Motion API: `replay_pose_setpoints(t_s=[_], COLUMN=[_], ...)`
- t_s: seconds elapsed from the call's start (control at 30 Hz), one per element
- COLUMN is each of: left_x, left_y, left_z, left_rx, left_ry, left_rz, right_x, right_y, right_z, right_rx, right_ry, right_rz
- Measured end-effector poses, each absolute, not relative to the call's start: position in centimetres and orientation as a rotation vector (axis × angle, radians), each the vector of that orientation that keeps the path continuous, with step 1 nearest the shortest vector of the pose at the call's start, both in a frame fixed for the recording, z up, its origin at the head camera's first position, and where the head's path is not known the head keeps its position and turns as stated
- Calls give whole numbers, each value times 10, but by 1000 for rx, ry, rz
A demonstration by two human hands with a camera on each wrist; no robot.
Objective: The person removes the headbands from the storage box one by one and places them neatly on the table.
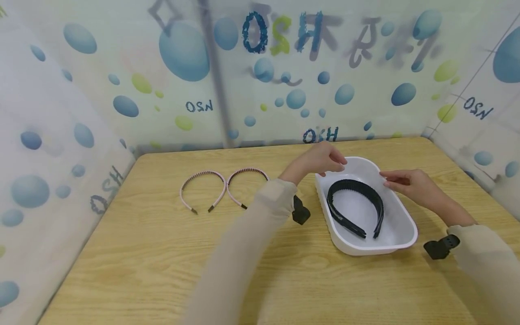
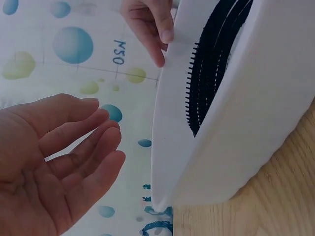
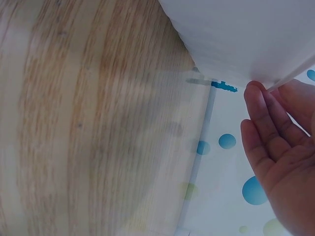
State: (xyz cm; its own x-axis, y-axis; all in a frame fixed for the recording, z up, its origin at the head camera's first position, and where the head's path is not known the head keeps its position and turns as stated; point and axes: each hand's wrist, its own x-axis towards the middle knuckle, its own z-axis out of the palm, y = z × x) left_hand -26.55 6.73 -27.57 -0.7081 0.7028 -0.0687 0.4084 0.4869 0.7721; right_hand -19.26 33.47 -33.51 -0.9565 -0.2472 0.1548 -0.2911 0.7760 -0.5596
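Observation:
A white plastic basin point(image 1: 369, 249) stands at the right of the table. Inside it lies a black toothed headband point(image 1: 358, 184), ends toward me; I cannot tell whether several are stacked. My right hand point(image 1: 416, 186) pinches the basin's right rim, thumb inside and fingers outside, as the right wrist view shows. Over the far left corner of the basin hovers my left hand point(image 1: 321, 159). Its fingers are loosely bent and hold nothing, apart from the rim in the left wrist view.
Two thin pink headbands, a left one point(image 1: 203, 173) and a right one point(image 1: 248, 170), lie side by side on the wooden table point(image 1: 134, 253). The left forearm partly covers the right one. A printed curtain point(image 1: 260, 99) with blue and green dots walls off the back and sides.

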Motion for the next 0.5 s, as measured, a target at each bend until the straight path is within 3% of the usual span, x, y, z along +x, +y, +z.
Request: replay_pose_setpoints(t_s=[0.5], left_x=[-256], left_y=[107], left_z=[-279], left_rx=[711], left_ry=[2492], left_rz=[1010], right_x=[-191], right_y=[335], right_z=[-334], right_rx=[430], right_ry=[-2907], right_rz=[951])
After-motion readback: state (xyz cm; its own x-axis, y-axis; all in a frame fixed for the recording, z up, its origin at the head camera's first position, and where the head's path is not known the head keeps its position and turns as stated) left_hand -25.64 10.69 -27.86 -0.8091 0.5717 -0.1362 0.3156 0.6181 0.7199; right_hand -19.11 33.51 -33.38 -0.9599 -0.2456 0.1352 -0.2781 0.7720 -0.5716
